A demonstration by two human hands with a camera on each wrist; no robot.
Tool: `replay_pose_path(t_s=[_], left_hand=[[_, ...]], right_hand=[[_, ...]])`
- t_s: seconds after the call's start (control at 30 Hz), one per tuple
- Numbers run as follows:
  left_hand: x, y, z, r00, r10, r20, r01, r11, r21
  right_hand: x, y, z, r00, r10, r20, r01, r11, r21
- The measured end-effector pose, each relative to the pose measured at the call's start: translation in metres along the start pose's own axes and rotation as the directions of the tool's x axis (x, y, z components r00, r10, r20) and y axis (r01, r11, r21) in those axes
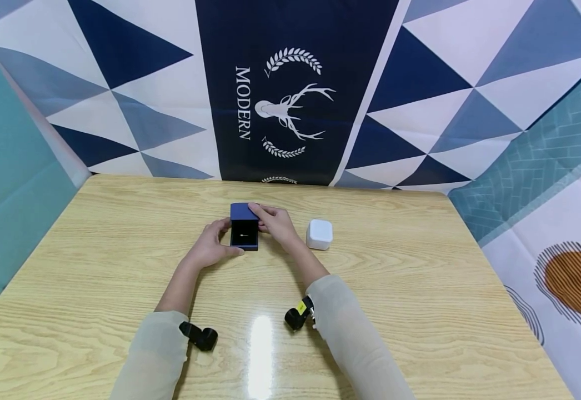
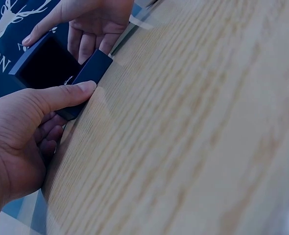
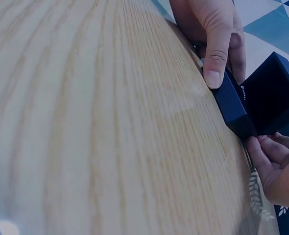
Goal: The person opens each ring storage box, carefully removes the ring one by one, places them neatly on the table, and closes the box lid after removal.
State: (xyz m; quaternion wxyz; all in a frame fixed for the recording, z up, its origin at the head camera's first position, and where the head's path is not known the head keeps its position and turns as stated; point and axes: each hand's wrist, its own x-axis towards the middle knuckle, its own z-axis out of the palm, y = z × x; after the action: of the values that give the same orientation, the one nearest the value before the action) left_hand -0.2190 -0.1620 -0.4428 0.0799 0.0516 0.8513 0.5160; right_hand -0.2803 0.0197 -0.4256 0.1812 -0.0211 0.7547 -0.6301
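A dark blue ring box (image 1: 244,212) stands on the wooden table with its lid raised. Inside the black lining sits a small ring (image 1: 244,235), its sparkling stones also visible in the right wrist view. My left hand (image 1: 210,244) grips the base from the left, its thumb on the front face and its fingers along the side. From the right, my right hand (image 1: 276,223) holds the box, thumb on the raised lid (image 2: 34,56) and fingers curled at the right side of the base (image 3: 232,105).
Right of my right hand stands a white rounded cube (image 1: 319,234). The wooden table (image 1: 395,311) ends at a back edge just behind the ring box, against a patterned cloth (image 1: 290,111) with a deer head. A small black camera sits on each wrist.
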Motion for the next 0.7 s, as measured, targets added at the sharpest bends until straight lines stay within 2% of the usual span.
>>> replay_pose_path(t_s=[0.33,0.5,0.7], left_hand=[[0.0011,0.0004,0.0007,1.0,0.004,0.003,-0.004,1.0,-0.004],[0.0009,0.0008,0.0005,1.0,0.004,0.003,-0.004,1.0,-0.001],[0.0001,0.0001,0.0008,1.0,0.005,-0.003,-0.005,1.0,-0.003]], right_hand=[[0.0023,-0.0006,0.0001,0.999,0.004,-0.035,-0.005,1.0,-0.018],[-0.0009,-0.0045,-0.0002,1.0,0.004,-0.025,-0.004,1.0,-0.005],[0.0043,0.0002,0.0006,0.999,0.008,-0.037,-0.008,1.0,-0.006]])
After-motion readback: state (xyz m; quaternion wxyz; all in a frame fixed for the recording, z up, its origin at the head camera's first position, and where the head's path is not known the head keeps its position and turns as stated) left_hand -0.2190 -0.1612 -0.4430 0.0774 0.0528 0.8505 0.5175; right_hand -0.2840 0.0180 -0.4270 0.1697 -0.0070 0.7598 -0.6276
